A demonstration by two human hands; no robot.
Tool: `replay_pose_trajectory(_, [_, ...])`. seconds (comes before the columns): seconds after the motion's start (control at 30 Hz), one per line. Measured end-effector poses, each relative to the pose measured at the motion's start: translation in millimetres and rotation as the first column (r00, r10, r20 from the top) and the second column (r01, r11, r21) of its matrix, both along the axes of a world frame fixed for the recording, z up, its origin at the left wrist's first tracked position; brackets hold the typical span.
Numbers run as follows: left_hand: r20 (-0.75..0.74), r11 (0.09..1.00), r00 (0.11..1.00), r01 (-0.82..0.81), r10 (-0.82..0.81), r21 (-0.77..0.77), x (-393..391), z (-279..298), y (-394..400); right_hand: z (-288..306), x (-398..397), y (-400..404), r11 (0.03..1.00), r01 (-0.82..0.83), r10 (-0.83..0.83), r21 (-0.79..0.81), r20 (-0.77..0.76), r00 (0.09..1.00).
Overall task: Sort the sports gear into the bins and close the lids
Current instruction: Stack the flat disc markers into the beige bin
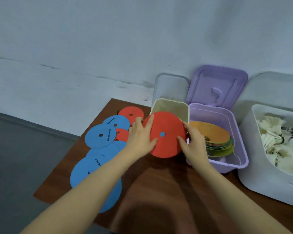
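Brown table (159,191) against pale wall (108,39), grey floor (15,149).

Both hands forward, left (139,137) and right (194,142), fingers spread, gripping.

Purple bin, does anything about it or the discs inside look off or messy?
Slightly. In the purple bin the stack of discs leans at a tilt, edges fanned unevenly, rather than lying flat. Its lid stands open against the wall. No damage or spill shows.
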State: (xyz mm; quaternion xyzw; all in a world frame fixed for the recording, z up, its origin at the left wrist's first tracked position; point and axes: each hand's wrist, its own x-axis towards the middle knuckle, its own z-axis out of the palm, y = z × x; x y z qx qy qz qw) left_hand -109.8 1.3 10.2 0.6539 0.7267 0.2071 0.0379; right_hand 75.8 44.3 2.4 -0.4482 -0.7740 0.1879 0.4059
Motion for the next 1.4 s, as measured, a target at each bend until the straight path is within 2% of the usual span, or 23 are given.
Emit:
replay_pose_trajectory(0.17, [-0.035, 0.999, 0.999, 0.035, -0.035, -0.005, -5.1, 9.9, 64.7, 12.3, -5.5, 58.4, 0.994, 0.105, -0.104, -0.032, 0.043, 0.994])
replay_pose_trajectory(0.33, [-0.106, 0.987, 0.986, 0.118, -0.130, -0.110, -8.5, -0.9, 123.2, -5.7, -11.1, 96.7, 0.972, 0.195, -0.176, -0.131, 0.144, 0.974])
replay_pose_trajectory(0.4, [-0.134, 0.970, 0.975, 0.147, -0.175, -0.191, -12.2, -12.4, 141.8, -18.2, -14.4, 107.8, 0.941, 0.288, -0.233, -0.175, 0.283, 0.931])
replay_pose_trajectory(0.5, [-0.235, 0.919, 0.926, 0.208, -0.295, -0.335, -19.8, -32.6, 154.9, -31.0, -18.2, 113.4, 0.875, 0.448, -0.264, -0.185, 0.593, 0.761])
replay_pose_trajectory(0.57, [-0.271, 0.905, 0.899, 0.240, -0.343, -0.352, -24.9, -41.9, 156.0, -36.0, -18.1, 113.2, 0.867, 0.462, -0.250, -0.187, 0.639, 0.728])
replay_pose_trajectory(0.77, [-0.238, 0.941, 0.920, 0.264, -0.311, -0.211, -27.4, -35.4, 141.8, -35.2, -11.8, 100.3, 0.918, 0.378, -0.214, -0.118, 0.656, 0.724])
replay_pose_trajectory(0.97, [-0.216, 0.962, 0.940, 0.244, -0.266, -0.123, -23.5, -7.9, 97.5, -18.9, -7.2, 67.0, 0.965, 0.238, -0.152, -0.111, 0.503, 0.851])
replay_pose_trajectory(1.13, [-0.170, 0.976, 0.962, 0.201, -0.213, -0.086, -18.3, 2.9, 40.0, -15.0, -5.5, 29.7, 0.995, 0.087, -0.056, -0.057, 0.412, 0.910])
replay_pose_trajectory(1.27, [-0.103, 0.982, 0.984, 0.131, -0.146, -0.139, -20.0, 3.9, -7.5, -21.5, -11.9, -5.4, 0.999, 0.015, -0.002, -0.029, 0.395, 0.919])
replay_pose_trajectory(1.4, [-0.125, 0.971, 0.988, 0.063, -0.094, -0.229, -33.4, -5.7, -40.8, -33.1, -28.1, -35.2, 0.993, 0.006, 0.037, -0.114, 0.375, 0.926])
